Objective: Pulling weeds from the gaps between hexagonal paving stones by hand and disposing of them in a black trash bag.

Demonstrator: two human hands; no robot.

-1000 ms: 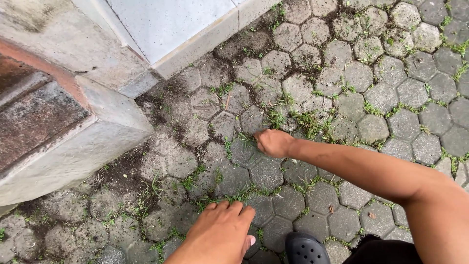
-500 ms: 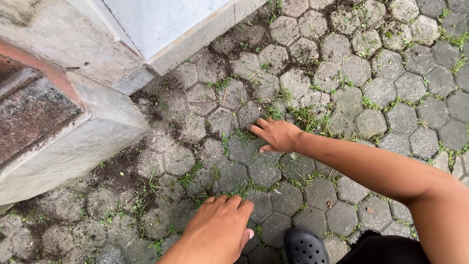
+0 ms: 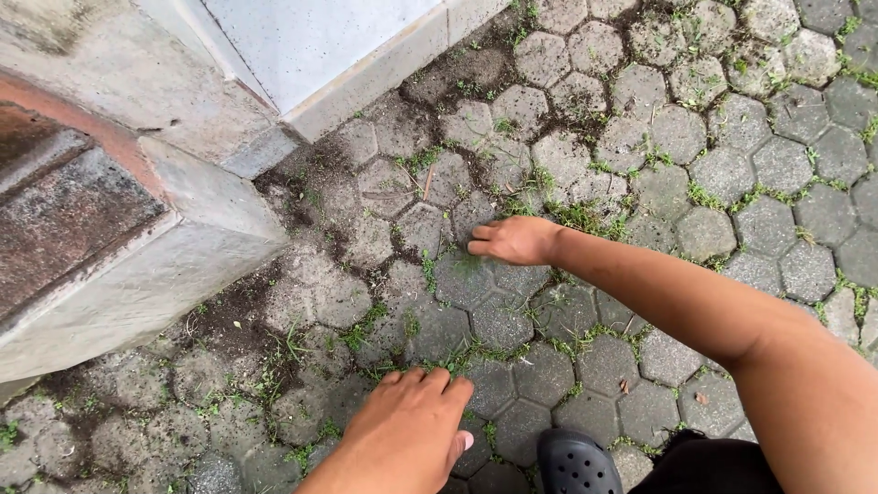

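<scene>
Nearest me, my left hand (image 3: 409, 433) lies flat, fingers spread, braced on the hexagonal pavers (image 3: 498, 322). Beyond it my right hand (image 3: 514, 240) has fingers pressed together, pinching at a grass tuft (image 3: 455, 255) at its fingertips. Weeding, I judge; next needs a firm upward pull.

Grey hexagonal paving stones (image 3: 498, 322) covered the ground, with grass and weeds (image 3: 585, 218) sprouting from the joints and dark soil (image 3: 229, 316) scattered near a concrete step (image 3: 137, 265). A pale tiled slab (image 3: 302, 41) bordered the paving at the top. A black clog (image 3: 574, 462) stood on the stones.
</scene>
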